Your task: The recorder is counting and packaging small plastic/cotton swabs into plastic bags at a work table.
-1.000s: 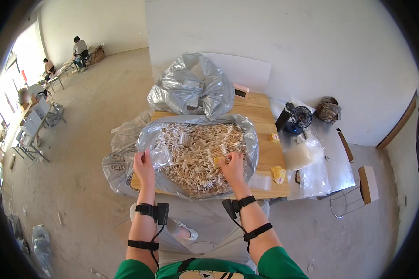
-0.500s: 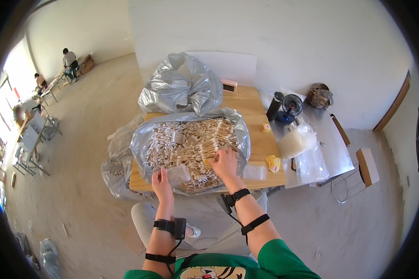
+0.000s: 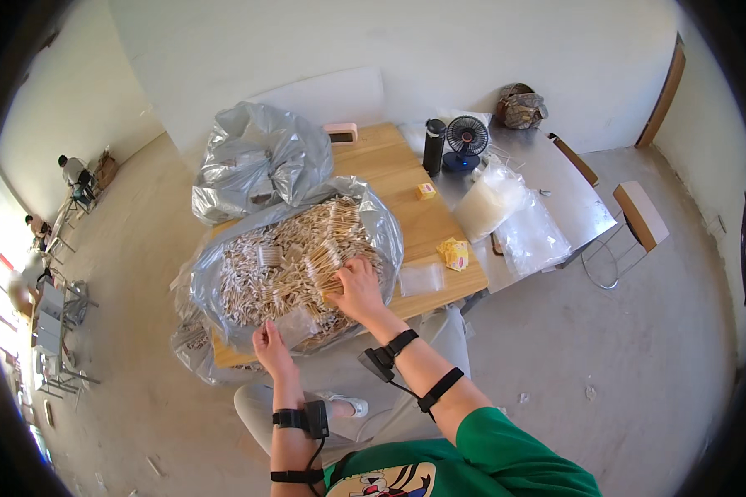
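A heap of cotton swabs [image 3: 249, 269] fills a grey plastic bag [image 3: 381, 219] spread open on the table. At the heap's near edge my left hand [image 3: 274, 349] pinches the side of a small clear plastic bag [image 3: 297, 325]. My right hand [image 3: 360, 290] is on the right part of the heap, fingers curled around a bunch of swabs. A small yellow patch shows by its fingertips, too little of it to name. The undersides of the right fingers are hidden.
A second grey bag [image 3: 261, 157] stands behind. To the right on the wooden table [image 3: 381, 149] lie clear bags [image 3: 421, 279], yellow cards [image 3: 453, 254] and a small yellow box [image 3: 425, 191]. A metal table [image 3: 572, 195] holds a fan [image 3: 467, 137], black bottle [image 3: 433, 147] and plastic bags [image 3: 514, 224].
The view has turned to the right, so the table sits further left and tilted. Both hands keep nearly the same places at the heap, left on the clear bag, right among the swabs.
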A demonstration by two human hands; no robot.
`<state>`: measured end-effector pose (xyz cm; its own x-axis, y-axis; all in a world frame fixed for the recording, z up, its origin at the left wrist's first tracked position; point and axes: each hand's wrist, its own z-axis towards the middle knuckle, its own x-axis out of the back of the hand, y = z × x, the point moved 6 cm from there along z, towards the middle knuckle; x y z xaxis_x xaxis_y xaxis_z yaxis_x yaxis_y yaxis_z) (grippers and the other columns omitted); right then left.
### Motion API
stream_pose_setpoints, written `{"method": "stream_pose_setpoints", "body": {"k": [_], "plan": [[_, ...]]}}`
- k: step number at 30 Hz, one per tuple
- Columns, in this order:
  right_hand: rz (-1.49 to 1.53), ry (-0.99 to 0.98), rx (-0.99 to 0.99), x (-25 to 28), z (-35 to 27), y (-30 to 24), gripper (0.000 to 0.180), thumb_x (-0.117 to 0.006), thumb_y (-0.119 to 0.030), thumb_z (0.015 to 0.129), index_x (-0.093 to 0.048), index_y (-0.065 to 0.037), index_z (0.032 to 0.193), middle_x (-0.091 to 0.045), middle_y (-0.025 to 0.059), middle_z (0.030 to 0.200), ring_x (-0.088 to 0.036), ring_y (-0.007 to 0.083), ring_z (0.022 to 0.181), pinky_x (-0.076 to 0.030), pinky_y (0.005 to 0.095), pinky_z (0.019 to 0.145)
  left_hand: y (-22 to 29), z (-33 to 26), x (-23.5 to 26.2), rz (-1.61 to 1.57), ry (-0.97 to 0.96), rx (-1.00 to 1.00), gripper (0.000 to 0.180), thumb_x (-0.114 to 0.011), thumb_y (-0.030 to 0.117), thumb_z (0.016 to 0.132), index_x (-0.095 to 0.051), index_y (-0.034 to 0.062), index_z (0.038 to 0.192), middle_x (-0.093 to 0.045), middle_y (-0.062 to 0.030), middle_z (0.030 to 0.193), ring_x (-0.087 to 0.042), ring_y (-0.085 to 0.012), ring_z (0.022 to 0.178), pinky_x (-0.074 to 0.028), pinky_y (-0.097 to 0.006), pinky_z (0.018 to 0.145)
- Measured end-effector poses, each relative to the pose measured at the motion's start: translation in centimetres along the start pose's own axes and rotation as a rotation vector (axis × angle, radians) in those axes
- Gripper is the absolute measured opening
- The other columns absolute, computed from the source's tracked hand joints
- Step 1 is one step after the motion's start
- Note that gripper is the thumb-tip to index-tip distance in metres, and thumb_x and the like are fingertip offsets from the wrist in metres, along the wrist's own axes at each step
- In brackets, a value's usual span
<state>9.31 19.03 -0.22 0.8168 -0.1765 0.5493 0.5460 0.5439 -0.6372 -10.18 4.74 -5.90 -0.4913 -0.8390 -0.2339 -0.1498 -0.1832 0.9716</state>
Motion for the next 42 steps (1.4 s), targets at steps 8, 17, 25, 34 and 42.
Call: {"method": "stream_pose_setpoints", "body": {"k": [8,17,25,34,42], "plan": [[0.115,-0.042,0.108,0.2,-0.1,1.3,0.009,-0.07,-0.006,0.067,-0.063,-0.005,0.072,-0.052,0.0104,0.088,-0.05,0.0329,0.1,-0.042,0.0432,0.083,-0.4,-0.8,-1.0,0.01,0.006,0.055,0.018,-0.058,0.02,0.091,-0.052,0.0081,0.08,-0.042,0.0071,0.062,-0.035,-0.0014,0.052,-0.024,-0.018,0.044],[0.133,-0.092,-0.002,0.2,1.7,0.9,0.01,-0.064,-0.005,0.075,-0.058,-0.003,0.083,-0.059,0.0128,0.085,-0.057,0.033,0.084,-0.045,0.0432,0.073,-0.1,-0.6,-0.5,-0.007,0.014,0.069,0.019,-0.059,0.02,0.091,-0.049,0.0087,0.078,-0.041,0.0063,0.061,-0.034,-0.0018,0.051,-0.024,-0.018,0.043],[0.065,-0.351,-0.177,0.6,6.7,1.8,0.037,-0.064,-0.007,0.078,-0.046,-0.002,0.11,-0.061,0.024,0.09,-0.059,0.04,0.089,-0.046,0.0451,0.073,0.4,-0.7,0.0,0.018,-0.027,0.034,0.021,-0.059,0.019,0.09,-0.049,0.0086,0.076,-0.041,0.0061,0.06,-0.033,-0.0026,0.05,-0.025,-0.019,0.044],[0.523,-0.317,-0.201,6.9,5.0,5.1,0.039,-0.063,0.002,0.076,-0.048,0.001,0.112,-0.06,0.0133,0.082,-0.063,0.0227,0.076,-0.05,0.0316,0.065,-0.4,0.1,1.1,0.039,-0.034,0.053,0.018,-0.059,0.021,0.09,-0.052,0.0109,0.077,-0.044,0.007,0.064,-0.037,-0.0017,0.056,-0.026,-0.018,0.045],[0.313,0.06,-0.583,14.3,1.0,24.9,0.031,-0.06,0.005,0.074,-0.053,0.002,0.104,-0.062,0.0099,0.077,-0.062,0.0154,0.067,-0.048,0.0263,0.059,-0.7,-0.7,-1.3,0.102,-0.037,0.104,0.018,-0.059,0.022,0.09,-0.052,0.01,0.08,-0.048,0.0054,0.066,-0.039,-0.0017,0.056,-0.027,-0.016,0.045]]}}
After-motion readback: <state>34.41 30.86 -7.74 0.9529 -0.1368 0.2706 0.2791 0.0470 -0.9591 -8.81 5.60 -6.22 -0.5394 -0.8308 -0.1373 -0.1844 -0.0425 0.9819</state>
